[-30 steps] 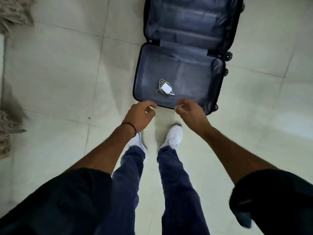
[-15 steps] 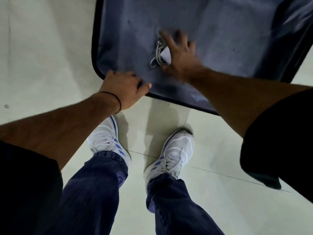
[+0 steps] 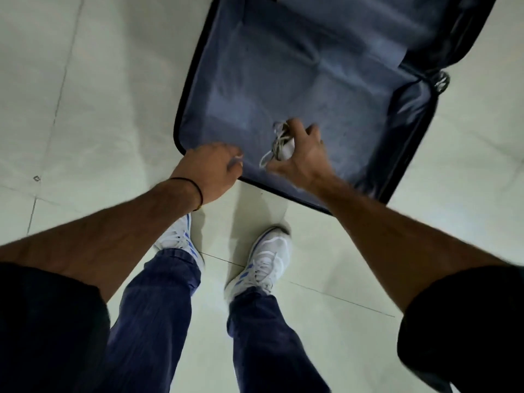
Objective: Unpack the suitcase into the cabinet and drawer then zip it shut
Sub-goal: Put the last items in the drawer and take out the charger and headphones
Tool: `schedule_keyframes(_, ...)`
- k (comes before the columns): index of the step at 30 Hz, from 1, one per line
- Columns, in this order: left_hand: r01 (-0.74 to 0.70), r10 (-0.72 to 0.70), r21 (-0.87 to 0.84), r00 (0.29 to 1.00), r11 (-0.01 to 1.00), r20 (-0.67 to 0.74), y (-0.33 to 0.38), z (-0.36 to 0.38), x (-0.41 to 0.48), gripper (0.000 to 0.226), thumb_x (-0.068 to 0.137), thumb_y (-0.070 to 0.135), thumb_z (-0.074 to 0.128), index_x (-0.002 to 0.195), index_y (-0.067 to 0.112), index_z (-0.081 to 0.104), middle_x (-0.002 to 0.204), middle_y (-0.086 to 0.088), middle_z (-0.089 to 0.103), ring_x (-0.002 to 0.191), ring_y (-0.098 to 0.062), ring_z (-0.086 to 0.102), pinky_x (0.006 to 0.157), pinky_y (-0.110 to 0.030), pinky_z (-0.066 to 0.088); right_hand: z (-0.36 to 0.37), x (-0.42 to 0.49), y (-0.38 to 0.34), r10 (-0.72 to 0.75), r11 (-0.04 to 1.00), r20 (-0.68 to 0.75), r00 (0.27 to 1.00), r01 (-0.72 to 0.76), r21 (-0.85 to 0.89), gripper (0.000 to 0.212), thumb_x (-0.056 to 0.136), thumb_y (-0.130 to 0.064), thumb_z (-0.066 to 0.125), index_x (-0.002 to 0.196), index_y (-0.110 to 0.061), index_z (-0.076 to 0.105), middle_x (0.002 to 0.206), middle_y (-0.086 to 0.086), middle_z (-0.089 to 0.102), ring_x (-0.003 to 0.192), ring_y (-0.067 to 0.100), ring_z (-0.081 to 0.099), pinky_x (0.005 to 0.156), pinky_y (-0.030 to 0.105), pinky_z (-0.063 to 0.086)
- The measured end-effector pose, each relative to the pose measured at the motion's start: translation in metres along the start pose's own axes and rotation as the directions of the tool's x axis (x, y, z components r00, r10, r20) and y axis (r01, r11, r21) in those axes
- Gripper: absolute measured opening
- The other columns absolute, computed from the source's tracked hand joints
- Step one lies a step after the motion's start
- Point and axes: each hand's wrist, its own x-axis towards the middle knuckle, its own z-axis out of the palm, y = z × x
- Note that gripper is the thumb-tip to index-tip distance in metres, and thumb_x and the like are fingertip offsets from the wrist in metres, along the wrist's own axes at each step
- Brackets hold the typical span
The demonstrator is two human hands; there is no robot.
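Observation:
A dark suitcase (image 3: 198, 69) lies open on the tiled floor, its blue-grey lining bare apart from one item. My right hand (image 3: 304, 154) grips a white charger with its coiled white cable (image 3: 280, 146) inside the near half of the case. My left hand (image 3: 212, 168), with a black band at the wrist, rests over the near rim of the suitcase with fingers curled; what they touch is hidden. The far half of the case runs out of the top of the view.
Pale floor tiles (image 3: 85, 95) surround the suitcase. My two feet in white trainers (image 3: 263, 262) stand just in front of its near edge. A suitcase wheel (image 3: 441, 79) shows at the right. No cabinet or drawer is in view.
My right hand went from hovering at the rim, to lying over the charger, to closing its fingers round it. The view dipped closer to the suitcase. My left hand stayed at the near rim.

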Motion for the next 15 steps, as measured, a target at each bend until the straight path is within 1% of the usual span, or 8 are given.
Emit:
schedule_keyframes(2, 0.029, -0.037, -0.152, 0.998, 0.988, -0.052, 0.024, -0.029, -0.032, 0.029, 0.095, 0.019, 0.052, 0.120, 0.013, 0.066, 0.118, -0.011, 0.067, 0.106, -0.032, 0.061, 0.093, -0.038, 0.048, -0.031, -0.038, -0.022, 0.001, 0.994, -0.007, 1.000, -0.001, 0.111, 0.073, 0.069, -0.039, 0.085, 0.130, -0.025, 0.047, 0.122, 0.007, 0.040, 0.104, 0.026, 0.053, 0.082, 0.028, 0.051)
schedule_keyframes(4, 0.035, -0.061, -0.243, 0.993, 0.969, -0.100, 0.050, -0.062, -0.071, 0.026, 0.094, 0.017, 0.054, 0.116, 0.015, 0.067, 0.109, -0.010, 0.070, 0.099, -0.031, 0.062, 0.088, -0.037, 0.050, -0.065, -0.081, -0.051, 0.008, 0.975, -0.005, 1.000, -0.007, 0.224, 0.066, 0.071, -0.033, 0.085, 0.126, -0.027, 0.050, 0.119, 0.003, 0.042, 0.096, 0.018, 0.054, 0.068, 0.008, 0.045)
schedule_keyframes(5, 0.030, -0.065, -0.284, 0.991, 0.958, -0.115, 0.063, -0.078, -0.092, 0.025, 0.094, 0.017, 0.054, 0.114, 0.015, 0.068, 0.105, -0.010, 0.071, 0.095, -0.031, 0.063, 0.086, -0.037, 0.051, -0.083, -0.103, -0.068, 0.008, 0.960, 0.009, 1.000, -0.010, 0.281, 0.063, 0.071, -0.029, 0.084, 0.124, -0.028, 0.050, 0.118, 0.002, 0.042, 0.095, 0.015, 0.055, 0.066, 0.006, 0.045)
schedule_keyframes(7, 0.031, -0.086, -0.360, 0.987, 0.932, -0.137, 0.090, -0.116, -0.145, 0.022, 0.094, 0.018, 0.055, 0.112, 0.018, 0.069, 0.100, -0.005, 0.072, 0.087, -0.025, 0.064, 0.082, -0.037, 0.052, -0.119, -0.156, -0.109, -0.043, 0.934, 0.033, 0.999, 0.028, 0.356, 0.062, 0.071, -0.022, 0.081, 0.125, -0.028, 0.050, 0.117, 0.002, 0.042, 0.096, 0.010, 0.053, 0.073, 0.014, 0.048)
schedule_keyframes(8, 0.038, -0.106, -0.394, 0.983, 0.918, -0.152, 0.101, -0.133, -0.171, 0.022, 0.095, 0.018, 0.055, 0.111, 0.020, 0.069, 0.097, -0.002, 0.071, 0.085, -0.021, 0.063, 0.081, -0.034, 0.051, -0.134, -0.181, -0.129, -0.086, 0.927, 0.044, 0.995, 0.064, 0.370, 0.063, 0.068, -0.022, 0.079, 0.124, -0.027, 0.051, 0.116, 0.002, 0.043, 0.096, 0.008, 0.051, 0.077, 0.017, 0.048)
schedule_keyframes(10, 0.059, -0.182, -0.474, 0.959, 0.878, -0.216, 0.125, -0.174, -0.236, 0.022, 0.095, 0.017, 0.055, 0.111, 0.022, 0.070, 0.092, 0.004, 0.068, 0.081, -0.016, 0.061, 0.079, -0.030, 0.049, -0.170, -0.241, -0.176, -0.207, 0.915, 0.091, 0.974, 0.160, 0.370, 0.064, 0.062, -0.025, 0.073, 0.121, -0.028, 0.051, 0.114, 0.001, 0.044, 0.096, 0.010, 0.050, 0.078, 0.020, 0.048)
schedule_keyframes(13, 0.063, -0.307, -0.596, 0.897, 0.800, -0.317, 0.154, -0.224, -0.342, 0.022, 0.096, 0.014, 0.054, 0.109, 0.022, 0.070, 0.091, 0.005, 0.069, 0.079, -0.015, 0.063, 0.080, -0.029, 0.050, -0.215, -0.327, -0.245, -0.351, 0.895, 0.165, 0.922, 0.278, 0.348, 0.059, 0.061, -0.023, 0.070, 0.116, -0.031, 0.049, 0.108, -0.010, 0.042, 0.100, 0.014, 0.049, 0.076, 0.014, 0.045)
schedule_keyframes(15, 0.067, -0.405, -0.657, 0.833, 0.751, -0.378, 0.161, -0.248, -0.417, 0.022, 0.096, 0.015, 0.053, 0.109, 0.021, 0.069, 0.092, 0.007, 0.069, 0.081, -0.012, 0.063, 0.083, -0.028, 0.049, -0.234, -0.386, -0.289, -0.457, 0.868, 0.191, 0.869, 0.388, 0.310, 0.061, 0.064, -0.019, 0.073, 0.119, -0.025, 0.050, 0.107, -0.008, 0.043, 0.102, 0.011, 0.045, 0.076, 0.012, 0.041)
